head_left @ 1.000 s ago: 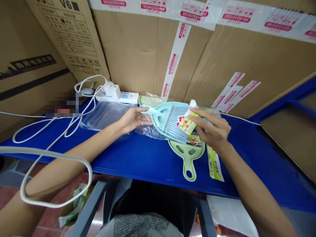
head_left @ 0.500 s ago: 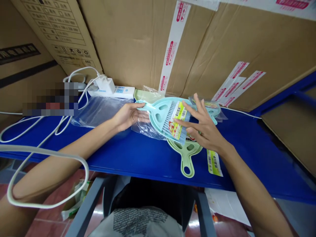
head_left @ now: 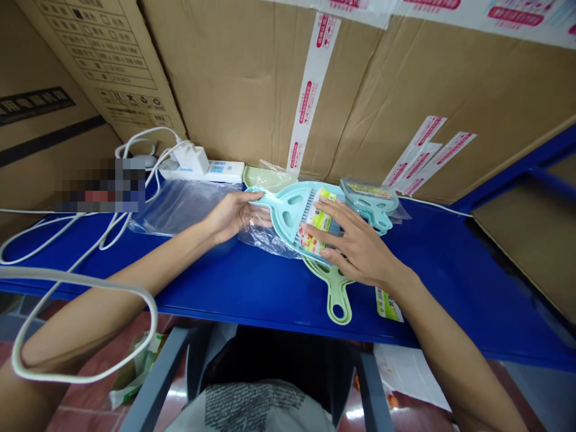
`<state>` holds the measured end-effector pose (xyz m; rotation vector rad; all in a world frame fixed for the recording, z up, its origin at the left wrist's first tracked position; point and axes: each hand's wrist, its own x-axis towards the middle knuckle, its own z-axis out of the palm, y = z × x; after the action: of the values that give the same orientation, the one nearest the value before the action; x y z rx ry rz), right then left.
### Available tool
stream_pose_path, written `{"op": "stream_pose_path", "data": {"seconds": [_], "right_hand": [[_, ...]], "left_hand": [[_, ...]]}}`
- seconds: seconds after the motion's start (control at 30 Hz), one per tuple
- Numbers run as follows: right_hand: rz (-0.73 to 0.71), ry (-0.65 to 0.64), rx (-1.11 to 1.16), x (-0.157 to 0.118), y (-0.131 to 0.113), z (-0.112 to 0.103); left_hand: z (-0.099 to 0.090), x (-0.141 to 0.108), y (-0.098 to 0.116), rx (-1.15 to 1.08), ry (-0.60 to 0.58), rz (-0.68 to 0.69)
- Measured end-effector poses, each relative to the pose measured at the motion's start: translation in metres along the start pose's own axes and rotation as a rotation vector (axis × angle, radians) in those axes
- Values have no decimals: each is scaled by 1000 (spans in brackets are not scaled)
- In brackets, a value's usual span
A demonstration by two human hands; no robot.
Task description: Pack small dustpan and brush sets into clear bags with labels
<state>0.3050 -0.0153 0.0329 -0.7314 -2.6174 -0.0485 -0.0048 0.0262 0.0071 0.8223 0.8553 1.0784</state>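
My left hand [head_left: 231,217] grips the handle end of a light blue dustpan and brush set [head_left: 288,211], thumb on top. Across the brush lies a yellow-green label card [head_left: 318,223]. My right hand [head_left: 355,243] rests on the card and brush with its fingers spread. Beneath the blue set is a green dustpan set [head_left: 336,297], its handle toward me. Crumpled clear plastic [head_left: 270,239] lies under the blue set near my left hand. Behind my right hand sits another blue set [head_left: 373,204] in clear wrapping.
Clear plastic bags [head_left: 184,207] lie on the blue table [head_left: 243,288] at left. Behind them are a white power strip [head_left: 227,171] and loose white cables [head_left: 130,291]. Large cardboard boxes [head_left: 252,90] wall the back. Another label card [head_left: 387,305] lies near the front edge.
My right hand has come down and left, from hovering over the label card to lying on it. My left hand keeps its grip on the blue set.
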Motion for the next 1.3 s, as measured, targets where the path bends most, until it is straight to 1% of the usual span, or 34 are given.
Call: {"op": "stream_pose_path", "data": {"seconds": [0.13, 0.37, 0.43, 0.57, 0.63, 0.67, 0.73, 0.83, 0.87, 0.93, 1.0, 1.1, 1.2, 1.3], "right_hand": [[21, 25, -21, 0, -3, 3], [28, 95, 70, -1, 0, -3], [31, 107, 72, -1, 1, -2], [35, 90, 59, -1, 1, 2], [44, 110, 83, 0, -1, 2], [61, 146, 102, 0, -1, 1], [137, 275, 136, 1, -2, -1], [319, 497, 176, 0, 1, -1], [370, 542, 200, -1, 3, 0], [447, 577, 274, -3, 8, 4], [498, 554, 359, -6, 13, 10], [548, 439, 428, -9, 17, 16], [574, 306, 450, -10, 16, 15], [596, 228, 450, -8, 12, 11]], "left_hand": [[4, -2, -1, -3, 3, -6], [4, -3, 2, -28, 33, -13], [4, -3, 0, -22, 28, -16], [7, -4, -2, -2, -1, -32], [9, -5, -2, 3, -4, -39], [9, -5, -1, 1, -3, -37], [9, -5, -1, -4, -2, -26], [8, -6, 0, -11, -2, -16], [8, -6, -1, -14, -4, -16], [8, -6, -1, -27, -6, -14], [8, -6, -2, -49, -3, -8], [9, -7, -3, -67, -5, 4], [10, -8, -3, -36, -26, 31], [11, -9, -4, -7, -37, 42]]}}
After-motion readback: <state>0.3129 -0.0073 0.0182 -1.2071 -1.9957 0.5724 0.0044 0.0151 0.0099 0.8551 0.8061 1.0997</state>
